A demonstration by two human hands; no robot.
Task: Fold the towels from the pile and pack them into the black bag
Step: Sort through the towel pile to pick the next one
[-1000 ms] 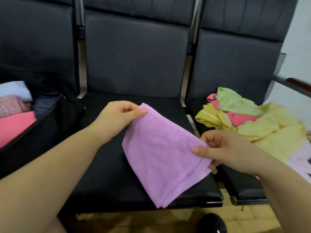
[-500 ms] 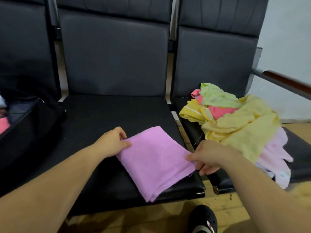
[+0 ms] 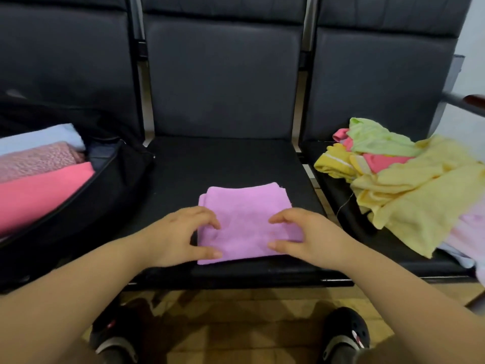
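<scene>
Purple towel (image 3: 245, 219) lies folded flat on the middle seat (image 3: 225, 158), between the left hand (image 3: 178, 237) and right hand (image 3: 309, 236). Both rest at its near corners with fingers curved, probably pinching the edges to lift it, though actual grip is unclear. Black bag (image 3: 112, 185) sits open just left of the left hand for the drop; unfolded pile (image 3: 409, 185) waits right of the right hand.

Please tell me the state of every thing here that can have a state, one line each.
purple towel: folded, flat on the middle seat
black bag: open, folded towels inside
towel pile: unfolded, heaped on the right seat
left hand: fingers curled at the towel's left edge
right hand: fingers curled at its right edge
</scene>
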